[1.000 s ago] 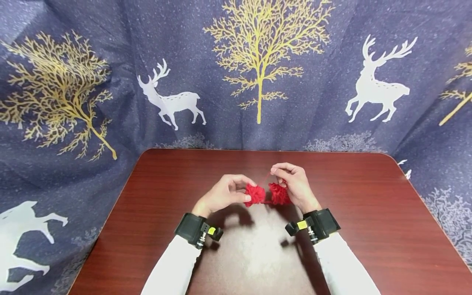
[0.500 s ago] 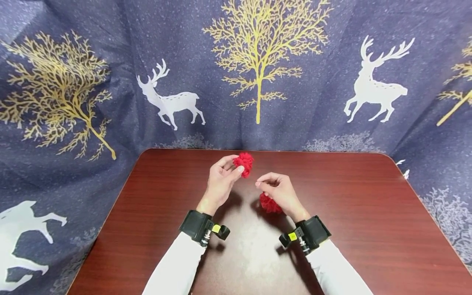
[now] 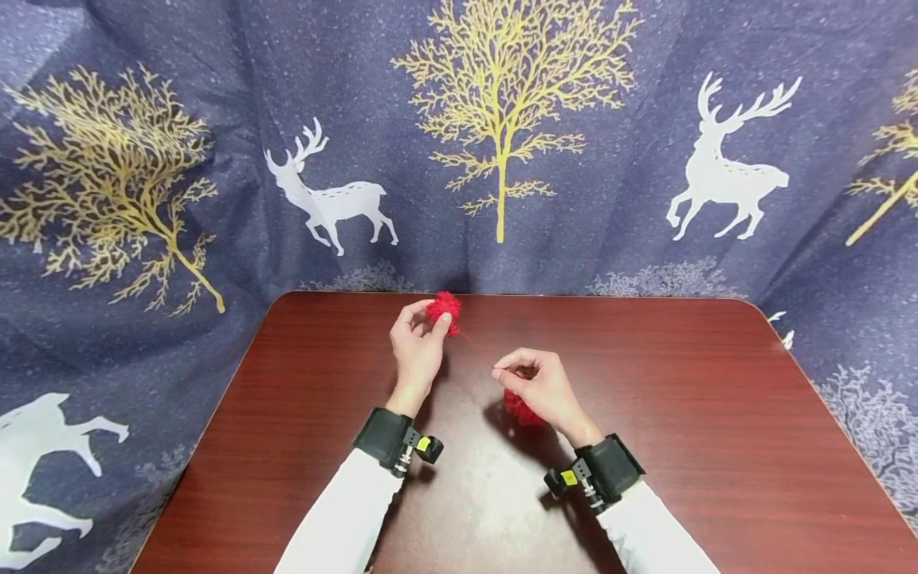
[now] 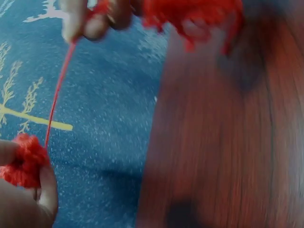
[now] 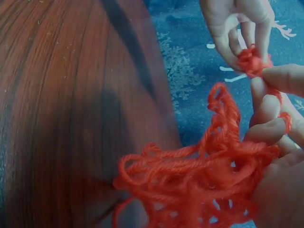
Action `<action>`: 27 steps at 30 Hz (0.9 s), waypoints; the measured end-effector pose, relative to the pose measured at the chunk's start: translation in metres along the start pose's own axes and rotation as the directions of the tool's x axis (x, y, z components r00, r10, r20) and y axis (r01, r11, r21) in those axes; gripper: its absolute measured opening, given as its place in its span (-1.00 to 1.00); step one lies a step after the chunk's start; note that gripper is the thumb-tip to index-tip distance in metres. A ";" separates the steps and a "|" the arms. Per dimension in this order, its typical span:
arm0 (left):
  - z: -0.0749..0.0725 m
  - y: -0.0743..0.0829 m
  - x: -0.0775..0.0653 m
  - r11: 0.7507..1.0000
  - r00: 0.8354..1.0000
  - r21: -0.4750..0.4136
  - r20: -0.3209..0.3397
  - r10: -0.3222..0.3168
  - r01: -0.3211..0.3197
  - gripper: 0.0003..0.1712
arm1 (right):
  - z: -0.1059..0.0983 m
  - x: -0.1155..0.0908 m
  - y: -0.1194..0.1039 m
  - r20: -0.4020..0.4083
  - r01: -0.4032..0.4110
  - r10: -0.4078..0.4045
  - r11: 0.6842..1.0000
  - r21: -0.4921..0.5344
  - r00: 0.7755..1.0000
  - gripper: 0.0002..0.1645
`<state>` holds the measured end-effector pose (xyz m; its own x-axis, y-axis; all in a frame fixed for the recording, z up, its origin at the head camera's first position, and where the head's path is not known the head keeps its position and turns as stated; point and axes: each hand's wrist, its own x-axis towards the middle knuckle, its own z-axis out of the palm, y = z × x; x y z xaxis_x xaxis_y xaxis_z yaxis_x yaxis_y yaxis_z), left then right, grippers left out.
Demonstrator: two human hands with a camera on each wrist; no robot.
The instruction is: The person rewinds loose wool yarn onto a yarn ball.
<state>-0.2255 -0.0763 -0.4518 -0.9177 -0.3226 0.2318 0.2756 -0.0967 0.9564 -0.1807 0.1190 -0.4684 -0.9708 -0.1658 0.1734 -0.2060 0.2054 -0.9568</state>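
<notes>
My left hand (image 3: 416, 351) pinches a small compact ball of red yarn (image 3: 443, 308) between thumb and fingers, over the back of the table. Nearer to me, my right hand (image 3: 547, 388) holds a looser red yarn tangle (image 3: 519, 408), largely covered by the hand in the head view. Its loops hang free below the fingers in the right wrist view, where the yarn tangle (image 5: 190, 180) fills the lower middle. Thumb and index fingertips of that hand pinch a single strand (image 4: 57, 95), which runs taut to the ball in the left wrist view.
The brown wooden table (image 3: 703, 414) lies beneath both hands, with a glare patch near the front. Behind it hangs a dark blue curtain (image 3: 459, 199) printed with white deer and yellow trees. A wrist camera (image 3: 430, 449) sticks out inward from the left wrist band.
The hands have drawn apart. My left hand moved away toward the far left with the ball, while my right came slightly nearer and leftward with the tangle.
</notes>
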 end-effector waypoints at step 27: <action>-0.025 0.010 -0.013 0.971 0.418 0.229 0.890 -0.182 -0.067 -0.69 | -0.040 0.017 -0.012 -0.048 0.007 0.021 0.849 0.528 0.999 -0.80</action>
<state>-0.2037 -0.0965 -0.4495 -0.6880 0.7211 0.0813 0.2631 0.1435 0.9540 -0.1994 0.1524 -0.4448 -0.9797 -0.1149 0.1640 -0.1170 -0.3363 -0.9344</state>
